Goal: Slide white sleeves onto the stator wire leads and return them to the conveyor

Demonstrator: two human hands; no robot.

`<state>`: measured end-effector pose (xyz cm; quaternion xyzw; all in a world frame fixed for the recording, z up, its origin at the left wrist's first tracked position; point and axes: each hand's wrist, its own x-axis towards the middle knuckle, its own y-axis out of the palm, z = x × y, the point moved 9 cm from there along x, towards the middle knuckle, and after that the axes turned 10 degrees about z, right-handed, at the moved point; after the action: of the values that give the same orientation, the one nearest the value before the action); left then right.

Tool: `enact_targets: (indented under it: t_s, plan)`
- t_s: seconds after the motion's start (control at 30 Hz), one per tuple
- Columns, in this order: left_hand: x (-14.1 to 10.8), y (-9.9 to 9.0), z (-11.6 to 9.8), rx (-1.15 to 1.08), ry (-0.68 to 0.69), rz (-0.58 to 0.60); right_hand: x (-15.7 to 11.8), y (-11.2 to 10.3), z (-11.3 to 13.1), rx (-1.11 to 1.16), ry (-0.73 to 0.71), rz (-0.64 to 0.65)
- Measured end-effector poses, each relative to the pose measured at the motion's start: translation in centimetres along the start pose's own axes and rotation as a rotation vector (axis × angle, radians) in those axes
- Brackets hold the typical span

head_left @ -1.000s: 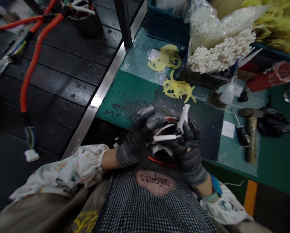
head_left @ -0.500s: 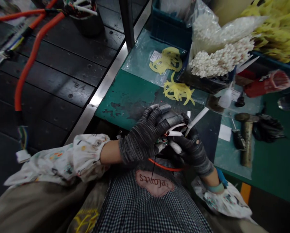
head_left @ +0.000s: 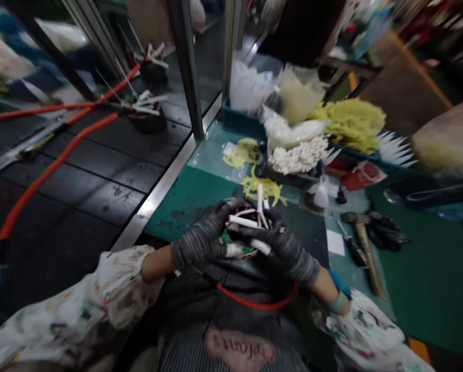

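Grey-gloved left hand (head_left: pixel 202 242) and right hand (head_left: pixel 289 249) are gripping snugly around a white-sleeved wire bundle (head_left: pixel 246 232) over the apron (head_left: pixel 180 356), and keeping that hold tight is what stops the sleeves (head_left: pixel 242 222) slipping.

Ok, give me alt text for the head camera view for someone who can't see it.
The left hand and right hand, in dark knit gloves, hold a bundle of wires with white sleeves above the lap, an orange wire looping below. Beyond them, a green workbench carries yellow strips, a bag of white pieces and a hammer.
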<state>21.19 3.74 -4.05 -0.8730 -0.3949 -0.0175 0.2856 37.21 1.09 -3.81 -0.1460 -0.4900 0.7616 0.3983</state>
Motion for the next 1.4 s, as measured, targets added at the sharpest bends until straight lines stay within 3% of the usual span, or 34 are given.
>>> enact_targets:
  t_s: [0.1,0.23,0.3,0.4,0.5,0.6,0.7,0.8,0.93,1.03,1.13,1.2,1.27,1.4]
  plan:
    - [0.4,-1.4,1.7,-0.039,0.038,0.038,2.3,-0.9,0.3,0.001,-0.156,-0.049]
    - [-0.4,-2.4,1.3,0.354,-0.008,-0.155,2.8,-0.6,-0.7,-0.044,-0.171,-0.188]
    - [-0.3,-1.1,0.1,0.613,-0.008,-0.172,2.2,-0.3,-1.5,-0.041,-0.153,-0.27]
    - [1.1,2.4,-2.2,0.844,0.175,0.008,1.5,-0.3,-2.0,-0.057,-0.161,-0.356]
    - [2.2,4.0,-3.4,0.907,0.235,0.131,1.4,-0.5,-1.6,-0.084,-0.164,-0.377]
    - [2.0,5.5,-4.0,0.983,0.116,0.191,1.2,-0.5,-1.2,-0.08,-0.121,-0.383]
    - [0.5,7.0,-4.2,1.104,-0.039,0.221,0.2,-0.3,-2.0,-0.098,0.017,-0.445]
    - [-1.0,7.3,-4.1,1.127,-0.001,0.232,-0.9,0.2,-2.8,-0.11,0.101,-0.492]
    - [-2.0,5.7,-1.8,1.002,0.122,0.18,-0.6,0.1,-2.8,-0.113,0.05,-0.435]
    - [-3.4,4.4,-0.4,0.964,0.154,-0.044,0.1,-2.2,-3.6,-0.087,-0.006,-0.37]
    - [-5.1,4.0,0.0,0.968,0.117,-0.255,-0.7,-7.6,-7.0,-0.106,0.091,-0.502]
    - [-5.2,4.0,-0.1,0.904,0.105,-0.293,-1.7,-10.9,-9.8,-0.2,0.216,-0.596]
    - [-4.5,4.0,-0.2,0.82,0.122,-0.29,-2.3,-12.9,-12.1,-0.318,0.331,-0.639]
    - [-2.6,3.7,0.0,0.777,0.148,-0.254,-1.7,-13.5,-14.4,-0.495,0.457,-0.644]
